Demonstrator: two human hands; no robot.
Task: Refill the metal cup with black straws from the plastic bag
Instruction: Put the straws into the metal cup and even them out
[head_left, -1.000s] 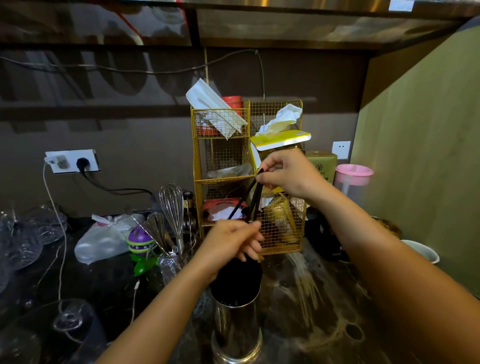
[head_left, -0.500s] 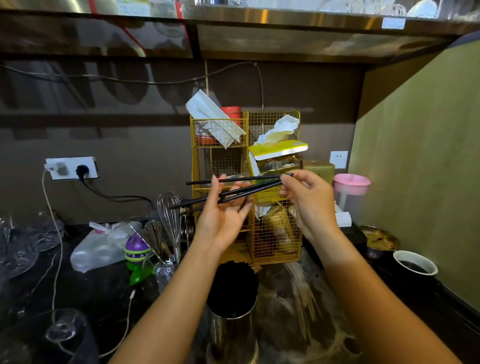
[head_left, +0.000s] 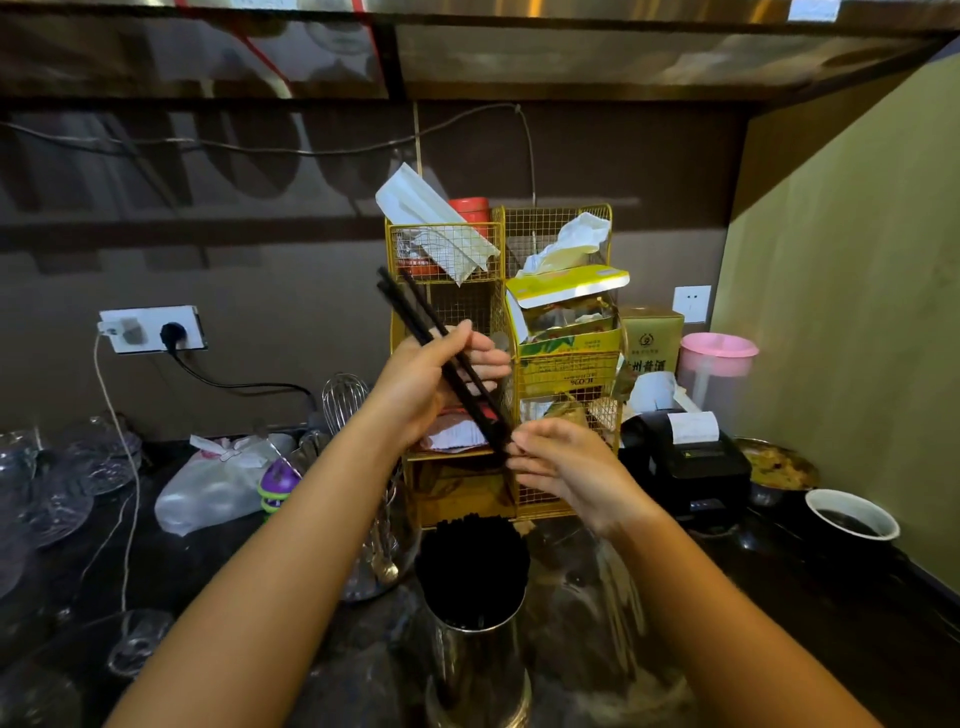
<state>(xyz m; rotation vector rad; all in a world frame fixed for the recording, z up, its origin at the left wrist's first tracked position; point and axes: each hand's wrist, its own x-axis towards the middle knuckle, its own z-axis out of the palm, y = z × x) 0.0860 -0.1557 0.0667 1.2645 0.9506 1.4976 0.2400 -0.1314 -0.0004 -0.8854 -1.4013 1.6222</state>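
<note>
My left hand (head_left: 431, 379) is closed around a few black straws (head_left: 441, 358), which slant up to the left. My right hand (head_left: 566, 467) pinches their lower ends. The cup (head_left: 475, 654) stands below on the counter (head_left: 805, 623), full of straws.

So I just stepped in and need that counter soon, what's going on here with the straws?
A person is restocking a metal cup on the dark counter. The left hand grips a few loose black straws, tilted up to the left, while the right hand pinches their lower ends just above the cup. The cup already looks packed with black straws, and this handful is not in yet. Behind stands a yellow wire rack.
</note>
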